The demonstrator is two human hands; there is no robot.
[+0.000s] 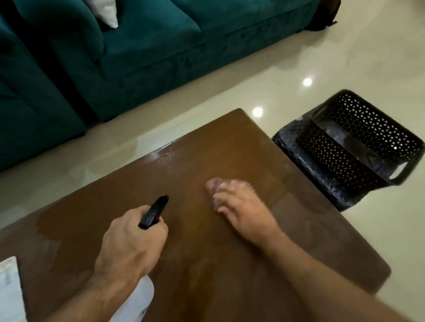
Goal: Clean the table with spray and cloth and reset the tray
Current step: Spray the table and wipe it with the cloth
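My left hand (132, 243) grips a white spray bottle (131, 312) by the neck, and its black nozzle (155, 211) points out over the brown wooden table (213, 272). My right hand (241, 206) rests on the table to the right of the nozzle. Its fingers are curled over a small pinkish cloth (213, 184), which is blurred and mostly hidden under the hand. Wet streaks glisten on the table near its far edge (166, 153). A black perforated tray (368, 126) stands off the table to the right.
The tray sits on a dark marbled stool (303, 155) close to the table's right edge. A white flat item (6, 298) lies at the table's left side. A teal sofa (125, 46) with a white cushion (102, 8) stands beyond, across glossy cream floor.
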